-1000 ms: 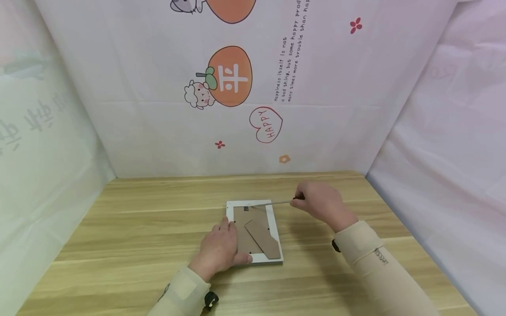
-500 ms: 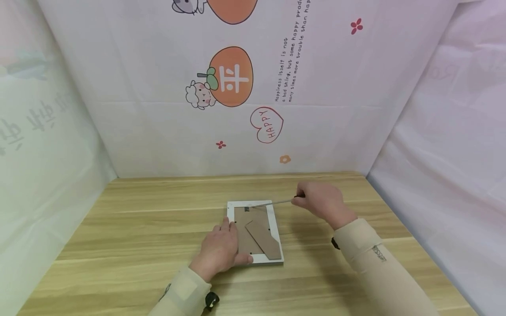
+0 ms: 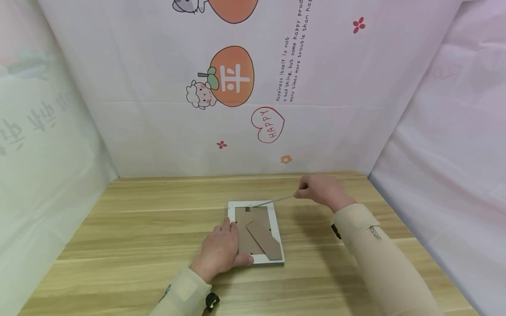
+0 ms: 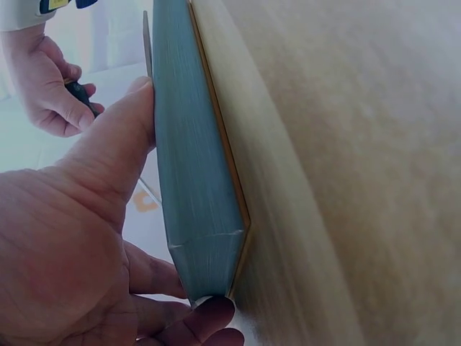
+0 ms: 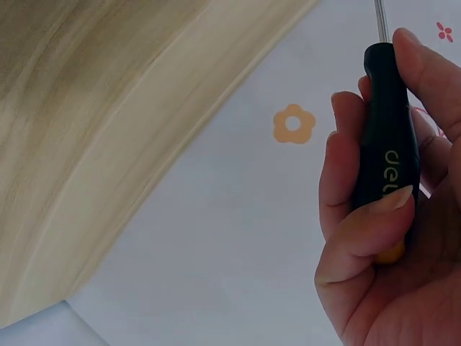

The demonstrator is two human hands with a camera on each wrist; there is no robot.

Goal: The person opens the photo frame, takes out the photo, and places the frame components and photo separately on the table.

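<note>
Picture frame (image 3: pixel 261 217) is lying back-up on the table (image 3: pixel 158 228), left hand (image 3: pixel 218 250) holding its near-left corner between thumb and fingers. Right of the frame, right hand (image 3: pixel 325 191) is wrapping its fingers round a screwdriver (image 5: pixel 387 122), tip sitting just beside the dark tab (image 3: pixel 247 209), contact unclear; pinning the frame firmly and working the shaft gently is probably serving best here.

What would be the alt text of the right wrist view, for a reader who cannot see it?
A person's right-hand grip holds a dark-handled screwdriver, its shaft cut off by the picture's top edge. Behind are a wooden tabletop and white cloth printed with an orange flower.
</note>
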